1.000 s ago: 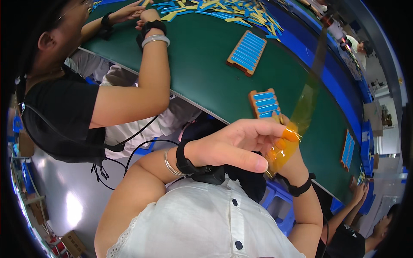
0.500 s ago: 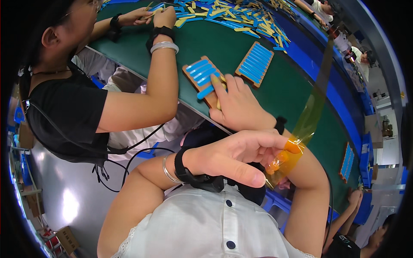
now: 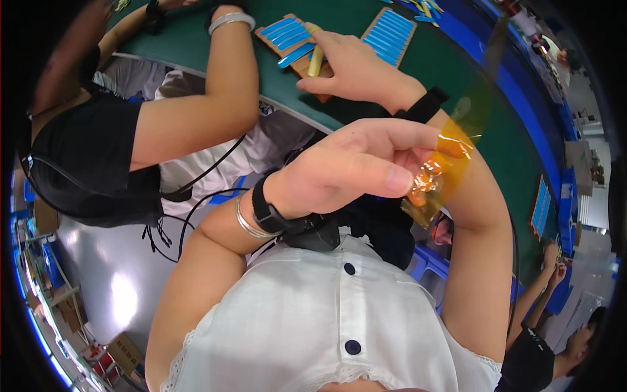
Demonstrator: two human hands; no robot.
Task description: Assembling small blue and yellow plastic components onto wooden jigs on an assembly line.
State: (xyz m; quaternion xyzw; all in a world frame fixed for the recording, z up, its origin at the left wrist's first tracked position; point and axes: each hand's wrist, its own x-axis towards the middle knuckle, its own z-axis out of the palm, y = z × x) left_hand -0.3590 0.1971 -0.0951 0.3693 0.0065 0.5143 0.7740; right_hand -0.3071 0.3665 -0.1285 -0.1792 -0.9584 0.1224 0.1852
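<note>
My left hand (image 3: 353,163), a silver bangle and black strap at its wrist, pinches a strip of clear amber tape (image 3: 460,150). The tape wraps over its fingertips and runs up to the right, across my right forearm. Farther off, my right hand (image 3: 366,68) is over a brown tray (image 3: 302,64) at the table edge. A small yellow strip (image 3: 315,62) sits between its thumb and index finger. Flat blue pieces (image 3: 287,34) lie in rows on that tray, and one blue piece (image 3: 296,55) lies askew by the fingers.
A second brown tray of blue pieces (image 3: 390,38) lies beyond my right hand, a third (image 3: 541,208) at the far right. The table is green (image 3: 457,72). A co-worker's arm (image 3: 228,91) rests close on the left; another person's hands (image 3: 554,261) show at right.
The view has tilted down, so the trays and the table sit higher in the picture. My left thumb has come closer to the tape. My right hand stays at the same tray.
</note>
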